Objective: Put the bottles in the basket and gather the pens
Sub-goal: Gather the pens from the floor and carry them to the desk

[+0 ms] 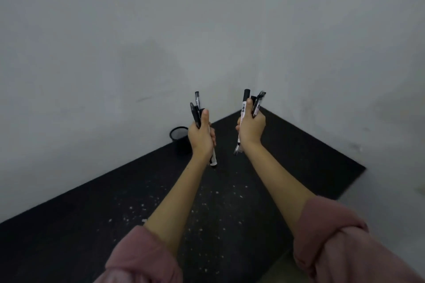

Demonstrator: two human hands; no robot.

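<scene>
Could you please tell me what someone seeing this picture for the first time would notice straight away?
The eye goes first to the two raised fists at the centre: the left hand grips a bunch of pens upright, and the right hand grips another bunch of pens. Behind the left hand, a black mesh cup stands on the dark table against the grey wall.

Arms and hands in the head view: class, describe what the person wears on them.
Both forearms are bare. Loose dusty-pink sleeves are pushed up in bunched folds: the left sleeve, the right sleeve. The left hand and right hand show no gloves, rings or watch.
</scene>
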